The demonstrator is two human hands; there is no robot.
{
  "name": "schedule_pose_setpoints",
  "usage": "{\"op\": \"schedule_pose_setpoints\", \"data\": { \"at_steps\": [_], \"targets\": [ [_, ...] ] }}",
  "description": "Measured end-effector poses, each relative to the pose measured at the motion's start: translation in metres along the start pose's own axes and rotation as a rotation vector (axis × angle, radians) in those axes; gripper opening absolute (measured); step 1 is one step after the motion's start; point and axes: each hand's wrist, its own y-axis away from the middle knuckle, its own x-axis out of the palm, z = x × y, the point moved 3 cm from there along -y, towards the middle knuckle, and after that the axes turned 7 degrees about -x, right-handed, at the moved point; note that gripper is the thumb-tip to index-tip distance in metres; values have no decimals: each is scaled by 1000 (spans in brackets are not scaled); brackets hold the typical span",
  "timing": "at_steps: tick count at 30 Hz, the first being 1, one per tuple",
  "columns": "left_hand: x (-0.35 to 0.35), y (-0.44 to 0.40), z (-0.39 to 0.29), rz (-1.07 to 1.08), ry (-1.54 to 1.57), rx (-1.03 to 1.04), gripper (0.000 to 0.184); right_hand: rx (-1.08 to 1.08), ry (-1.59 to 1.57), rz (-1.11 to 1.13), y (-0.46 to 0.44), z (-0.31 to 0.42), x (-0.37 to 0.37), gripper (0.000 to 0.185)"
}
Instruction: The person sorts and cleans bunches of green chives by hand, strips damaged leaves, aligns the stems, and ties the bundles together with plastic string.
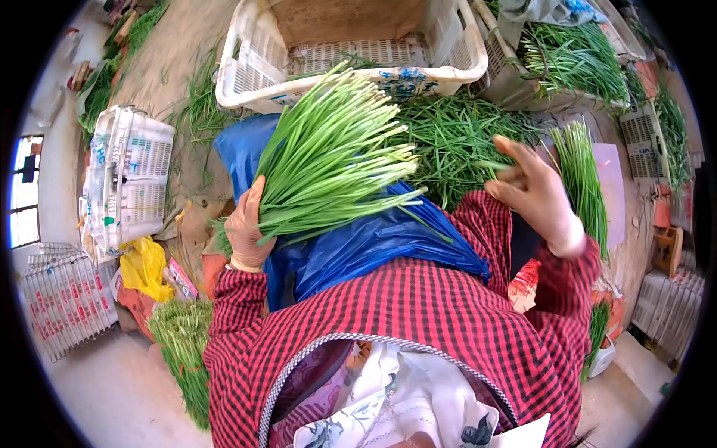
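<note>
My left hand point(248, 228) is closed around the lower left side of a large fanned bunch of green chives point(328, 160). Their pale cut ends point up and to the right. Under the bunch, a blue plastic sheet point(373, 246) covers my lap. To the right, my right hand point(534, 187) has its forefinger and thumb spread apart, slightly blurred. A short pale green stalk point(491, 165) shows by its fingers; whether they touch it I cannot tell. Below that hand lies a heap of loose green leaves point(455, 138).
A white plastic crate point(351, 82) stands ahead of me. Another bundle of chives point(580, 179) lies at right, and a tied one point(183, 358) at lower left. A crate of greens point(575, 63) is at upper right. Stacked white crates point(131, 179) and a yellow bag point(145, 267) are at left.
</note>
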Motion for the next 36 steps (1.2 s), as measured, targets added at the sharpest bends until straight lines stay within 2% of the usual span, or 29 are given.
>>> {"op": "schedule_pose_setpoints", "data": {
  "at_steps": [1, 3, 5, 7, 9, 11, 12, 13, 16, 17, 19, 21, 23, 25, 27, 29, 31, 32, 33, 35, 36],
  "targets": [
    [0, 1, 0, -9, 18, -3, 67, -110, 115, 3, -10, -13, 2, 57],
    [1, 2, -2, -2, 12, -3, 66, -53, -338, 30, -33, -5, 22, 51],
    [-1, 2, -6, -22, -3, 61, 64, -177, -179, 149, -56, -17, 48, 42],
    [-2, 1, -8, -50, 2, 97, 63, -168, -147, 268, -65, -11, 78, 31],
    [-4, 5, -9, -38, -31, 93, 64, -126, -405, 244, -72, -19, 104, 27],
    [-4, 5, -10, -34, -31, 95, 65, -171, -367, 197, -72, -17, 103, 26],
    [-5, 5, -11, -47, -16, 99, 66, -72, -448, 222, -69, -18, 104, 23],
    [-5, 5, -12, -61, 1, 102, 67, -72, -434, 225, -65, -19, 101, 20],
    [-1, 2, -12, -21, 87, 92, 67, -387, -137, 210, -51, -11, 95, 13],
    [-1, 3, -13, -18, 89, 96, 67, -420, -70, 205, -45, -6, 87, 12],
    [3, 5, -9, 127, 374, -153, 71, -377, -286, 366, -40, 11, 57, 10],
    [7, 4, -9, 159, 447, -184, 72, -377, -422, 271, -34, 8, 38, 16],
    [9, 2, -7, 222, 589, -239, 76, -244, -635, 186, -24, 13, 18, 16],
    [6, 1, -6, 267, 621, -283, 72, -267, -644, 135, -18, -4, 1, 16],
    [3, 1, -3, 363, 692, -378, 62, -267, -586, 188, -21, -27, -5, 15],
    [2, -7, -9, 379, 727, -383, 58, -231, 378, -27, -26, -54, -2, 21],
    [2, -6, -10, 408, 955, -495, 58, -5, 42, -138, -35, -37, 10, 33],
    [4, -5, -12, 424, 1072, -553, 58, 2, -285, -103, -43, -36, 18, 43],
    [4, -6, -13, 428, 1070, -546, 58, -43, -437, -90, -49, -18, 28, 47],
    [5, -7, -17, 513, 991, -550, 58, -185, -174, -123, -64, 6, 45, 62],
    [7, -8, -24, 469, 988, -553, 57, -200, 3, -77, -71, 26, 51, 59]
  ]
}}
